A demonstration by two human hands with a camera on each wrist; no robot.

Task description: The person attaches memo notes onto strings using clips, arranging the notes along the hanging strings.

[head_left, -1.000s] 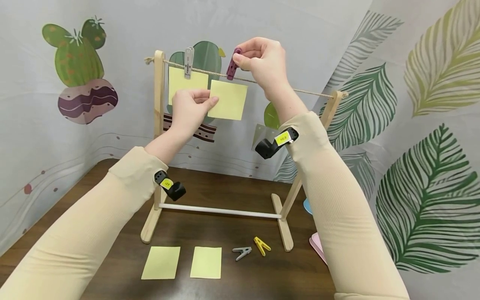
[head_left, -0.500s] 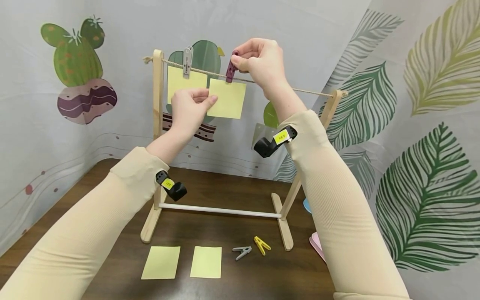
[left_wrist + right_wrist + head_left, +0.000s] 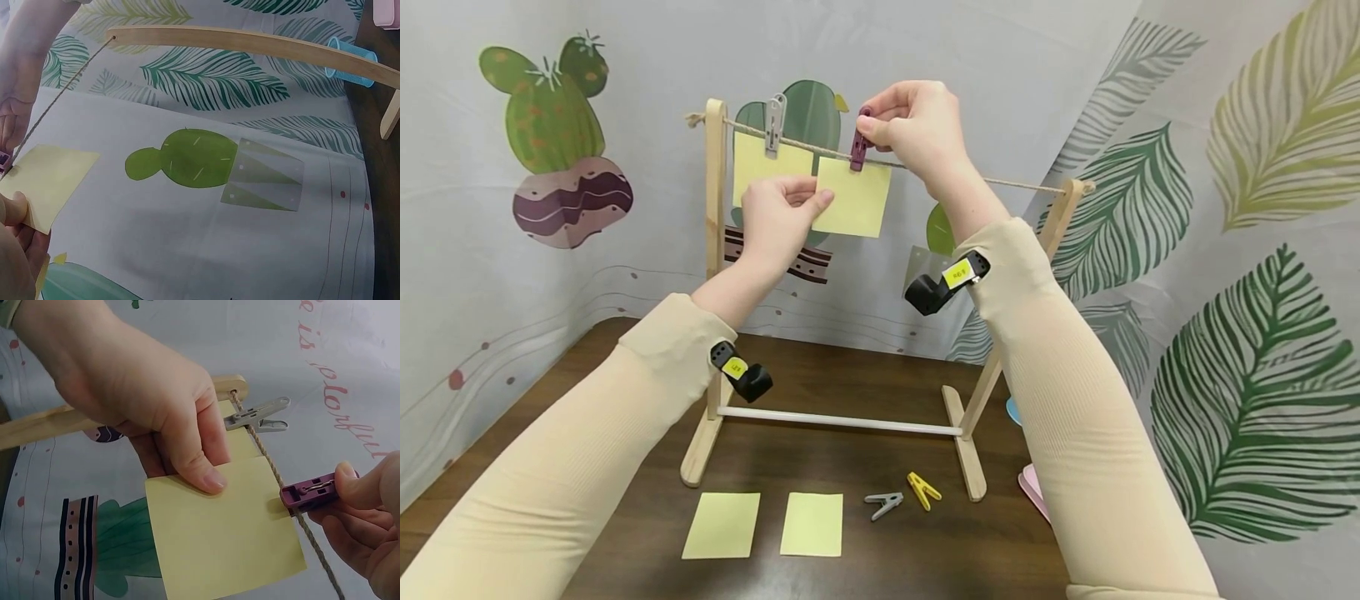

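Observation:
My left hand (image 3: 780, 218) pinches the left edge of a yellow paper note (image 3: 853, 200) between thumb and fingers, just under the rope (image 3: 951, 173). With thumb and fingers my right hand (image 3: 921, 125) grips a purple clothespin (image 3: 858, 152), whose tip sits at the rope and the note's top edge. In the right wrist view the purple clothespin (image 3: 310, 492) lies across the rope and meets the note's edge; whether it bites the paper is hard to tell. To the left, a grey clothespin (image 3: 773, 127) holds another yellow note (image 3: 760, 161) on the rope, partly behind my left hand.
Two yellow notes, a left one (image 3: 722, 525) and a right one (image 3: 812, 524), lie on the brown table (image 3: 647, 550). Beside them are a grey clothespin (image 3: 883, 504) and a yellow clothespin (image 3: 923, 491). A wooden stand (image 3: 717, 242) carries the rope. A pink object (image 3: 1033, 490) sits near my right sleeve.
My right hand has moved slightly down and left, bringing the purple clothespin from above the note onto the rope at its top edge. My left hand and its note have barely shifted.

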